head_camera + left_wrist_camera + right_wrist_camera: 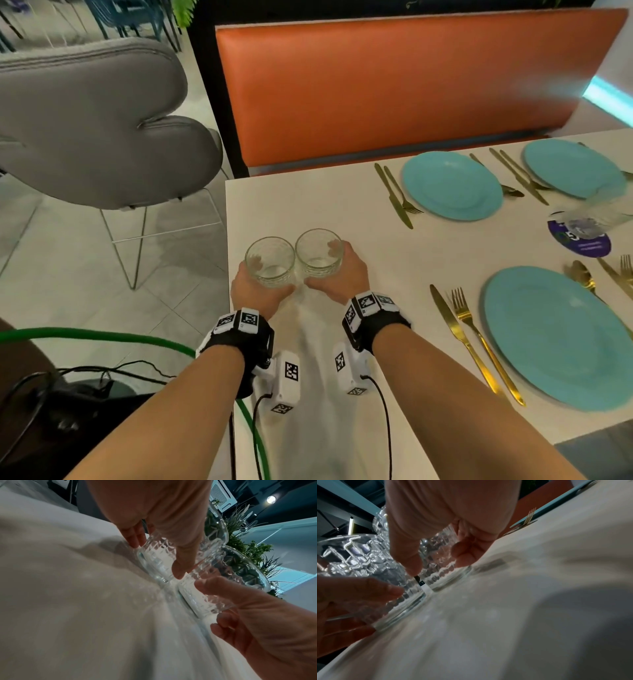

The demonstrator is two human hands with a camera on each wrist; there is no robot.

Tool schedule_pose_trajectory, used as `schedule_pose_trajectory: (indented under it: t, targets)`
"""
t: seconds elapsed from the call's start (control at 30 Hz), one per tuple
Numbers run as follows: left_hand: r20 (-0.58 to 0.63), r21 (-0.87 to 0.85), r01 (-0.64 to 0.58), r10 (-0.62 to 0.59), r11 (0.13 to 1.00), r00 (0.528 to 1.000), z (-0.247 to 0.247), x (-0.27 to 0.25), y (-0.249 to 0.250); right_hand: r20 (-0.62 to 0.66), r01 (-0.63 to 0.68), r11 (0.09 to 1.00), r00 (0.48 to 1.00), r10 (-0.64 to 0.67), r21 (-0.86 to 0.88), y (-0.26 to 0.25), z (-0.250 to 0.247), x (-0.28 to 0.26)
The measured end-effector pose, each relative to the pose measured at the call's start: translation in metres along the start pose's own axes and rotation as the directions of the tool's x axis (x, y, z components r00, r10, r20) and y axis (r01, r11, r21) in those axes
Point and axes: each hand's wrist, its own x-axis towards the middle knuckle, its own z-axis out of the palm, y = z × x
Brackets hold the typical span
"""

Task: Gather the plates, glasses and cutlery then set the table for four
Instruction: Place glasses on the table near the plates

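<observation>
Two clear cut-glass tumblers stand side by side near the left edge of the white table (342, 212). My left hand (266, 281) grips the left glass (270, 262), thumb on its near side and fingers round the far side. My right hand (322, 268) grips the right glass (319, 253) the same way. In the left wrist view the left glass (157, 558) has its base on the table, and so does the right glass (440, 566) in the right wrist view. Three turquoise plates (452, 185) (572, 168) (555, 335) lie to the right, with gold cutlery (472, 339) (397, 195) beside them.
Another glass (596, 212) stands blurred over a purple round sticker (582, 243) at the right. An orange bench (394, 89) runs behind the table. A grey chair (96, 120) stands off the left table edge. A green hose (102, 334) and black cables lie below my left arm.
</observation>
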Motion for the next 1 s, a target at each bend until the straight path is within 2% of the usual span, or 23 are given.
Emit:
schedule_pose_trajectory:
  t: [0.17,0.33,0.57,0.67,0.83,1.0]
  targets:
    - [0.004,0.025,-0.018,0.018,1.0,1.0,0.011,-0.007,0.022,-0.039,-0.035,0.999,0.999,0.035,0.018,0.002,-0.032,-0.002]
    - [0.099,-0.015,-0.068,0.069,0.998,0.993,0.049,-0.017,0.073,-0.134,-0.098,0.994,0.986,0.104,0.049,0.012,-0.108,-0.001]
    - [0.226,0.039,-0.216,0.202,0.976,0.953,0.129,-0.042,0.154,-0.326,-0.221,0.97,0.914,0.241,0.098,0.051,-0.23,0.014]
    - [0.264,0.067,-0.257,0.231,0.964,0.936,0.162,-0.052,0.18,-0.363,-0.275,0.958,0.887,0.285,0.081,0.074,-0.27,0.026]
    - [0.31,0.069,-0.278,0.244,0.958,0.919,0.206,-0.058,0.204,-0.387,-0.341,0.939,0.861,0.329,0.042,0.108,-0.314,0.049]
    - [0.318,0.066,-0.246,0.213,0.967,0.924,0.236,-0.059,0.208,-0.39,-0.418,0.908,0.834,0.39,0.017,0.136,-0.334,0.07]
